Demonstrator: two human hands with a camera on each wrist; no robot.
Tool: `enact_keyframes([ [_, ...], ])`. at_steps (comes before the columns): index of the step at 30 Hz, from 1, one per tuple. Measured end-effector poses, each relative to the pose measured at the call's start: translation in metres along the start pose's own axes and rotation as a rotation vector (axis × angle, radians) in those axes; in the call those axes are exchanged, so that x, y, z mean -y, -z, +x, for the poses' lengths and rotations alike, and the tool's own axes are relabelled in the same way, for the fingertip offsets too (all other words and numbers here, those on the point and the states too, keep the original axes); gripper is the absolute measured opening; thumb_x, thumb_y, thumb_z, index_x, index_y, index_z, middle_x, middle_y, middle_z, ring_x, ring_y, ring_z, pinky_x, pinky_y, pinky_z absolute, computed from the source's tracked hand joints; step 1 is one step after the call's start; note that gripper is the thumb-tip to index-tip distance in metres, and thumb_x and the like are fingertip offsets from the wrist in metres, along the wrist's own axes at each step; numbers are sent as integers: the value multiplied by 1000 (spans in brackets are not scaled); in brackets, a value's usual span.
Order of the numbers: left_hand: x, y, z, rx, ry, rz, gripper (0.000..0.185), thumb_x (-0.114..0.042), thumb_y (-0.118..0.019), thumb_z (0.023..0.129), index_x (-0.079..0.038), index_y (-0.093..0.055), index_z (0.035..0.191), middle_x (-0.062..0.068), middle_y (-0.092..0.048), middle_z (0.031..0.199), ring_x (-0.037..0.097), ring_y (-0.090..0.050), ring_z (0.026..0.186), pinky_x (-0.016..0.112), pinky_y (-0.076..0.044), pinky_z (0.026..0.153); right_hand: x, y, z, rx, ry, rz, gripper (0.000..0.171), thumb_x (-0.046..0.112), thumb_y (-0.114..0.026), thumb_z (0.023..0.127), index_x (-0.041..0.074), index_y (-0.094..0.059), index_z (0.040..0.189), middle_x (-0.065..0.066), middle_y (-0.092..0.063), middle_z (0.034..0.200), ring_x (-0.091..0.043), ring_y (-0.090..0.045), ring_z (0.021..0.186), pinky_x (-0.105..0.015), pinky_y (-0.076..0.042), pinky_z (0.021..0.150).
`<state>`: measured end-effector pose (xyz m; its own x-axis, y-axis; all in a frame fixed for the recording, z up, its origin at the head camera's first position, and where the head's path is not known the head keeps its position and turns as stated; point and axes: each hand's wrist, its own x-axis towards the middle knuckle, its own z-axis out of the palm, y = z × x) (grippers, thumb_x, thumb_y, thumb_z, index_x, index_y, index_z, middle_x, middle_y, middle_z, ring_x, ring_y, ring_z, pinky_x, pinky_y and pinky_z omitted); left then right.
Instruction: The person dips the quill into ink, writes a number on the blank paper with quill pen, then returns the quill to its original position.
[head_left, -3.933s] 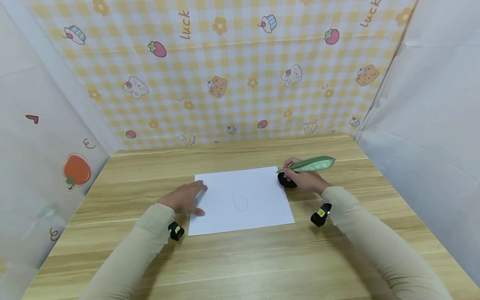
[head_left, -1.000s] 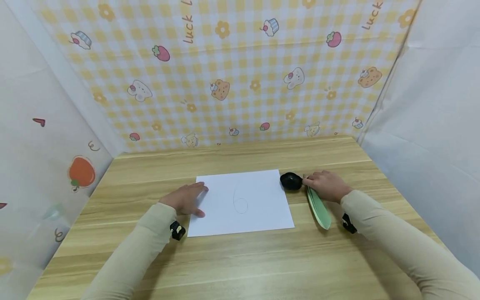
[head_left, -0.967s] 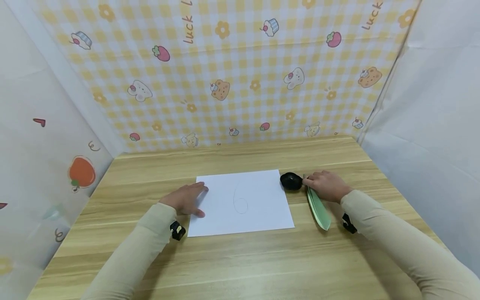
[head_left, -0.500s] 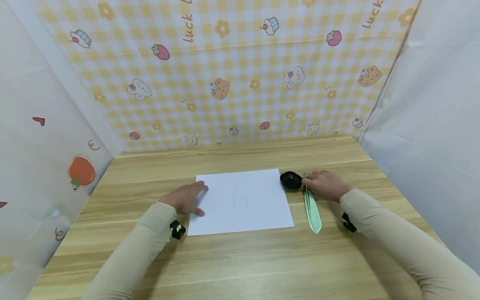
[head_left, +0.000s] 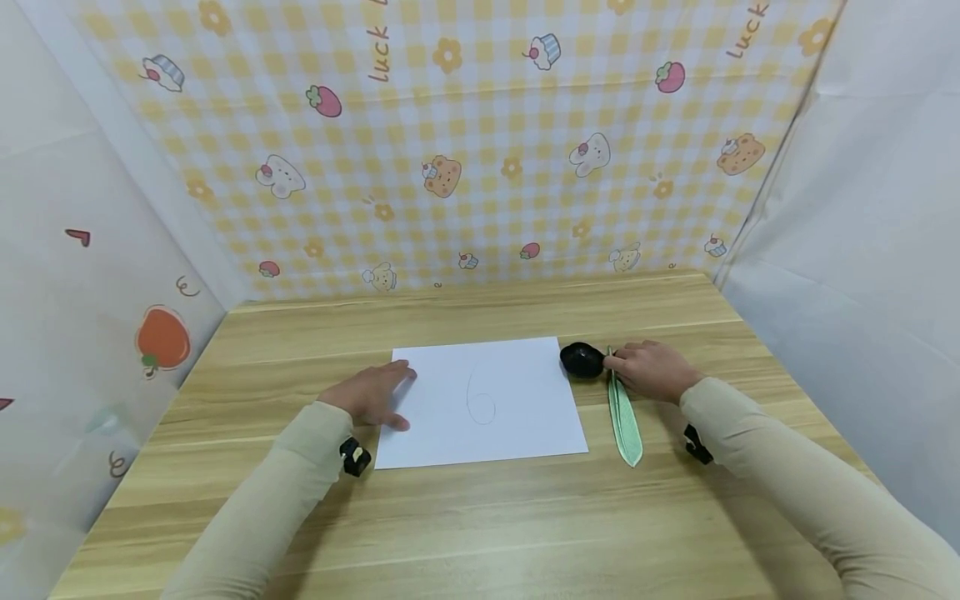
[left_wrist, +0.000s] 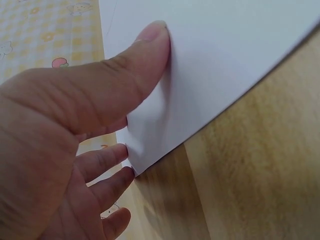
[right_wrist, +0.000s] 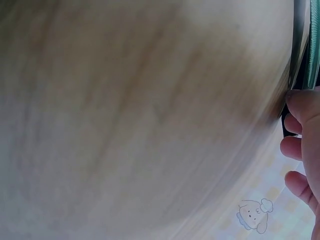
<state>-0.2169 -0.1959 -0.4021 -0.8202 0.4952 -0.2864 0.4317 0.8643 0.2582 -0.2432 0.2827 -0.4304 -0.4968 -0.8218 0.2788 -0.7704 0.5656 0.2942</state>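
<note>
My left hand (head_left: 369,393) lies with spread fingers on the left edge of a white sheet of paper (head_left: 525,400). Thumb and fingertips touch the sheet near its corner in the left wrist view. A thin drawn line like a 6 (head_left: 481,408) marks the paper. On the right, my right hand (head_left: 654,369) holds a green leaf-shaped pen (head_left: 626,425) near its thin end, between thumb and fingers. The pen lies on the table, its broad end toward me. Just left of the fingertips sits a rounded black object (head_left: 582,360), its kind unclear.
The wooden table (head_left: 480,533) carries all of this. A yellow checked cloth (head_left: 480,125) hangs behind its far edge, with white sheets (head_left: 885,208) at both sides. A small black camera is strapped at each wrist.
Earlier the right hand held the leaf-shaped pen raised over the black object. The hand moved right and the pen swung down onto the table. The left hand stayed. In the last half second, almost nothing moved.
</note>
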Motion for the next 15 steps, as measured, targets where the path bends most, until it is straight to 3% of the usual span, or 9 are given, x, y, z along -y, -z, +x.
enact_keyframes([
  [15,0,1,1,11,17,3,81,-37,-82,75,-6,-45,141,22,-29,154,43,-28,139,55,-26,112,-3,3,-2,31,-5,15,22,7,-75,79,10,-60,95,-5,-64,75,-23,-62,65,-38,-51,54],
])
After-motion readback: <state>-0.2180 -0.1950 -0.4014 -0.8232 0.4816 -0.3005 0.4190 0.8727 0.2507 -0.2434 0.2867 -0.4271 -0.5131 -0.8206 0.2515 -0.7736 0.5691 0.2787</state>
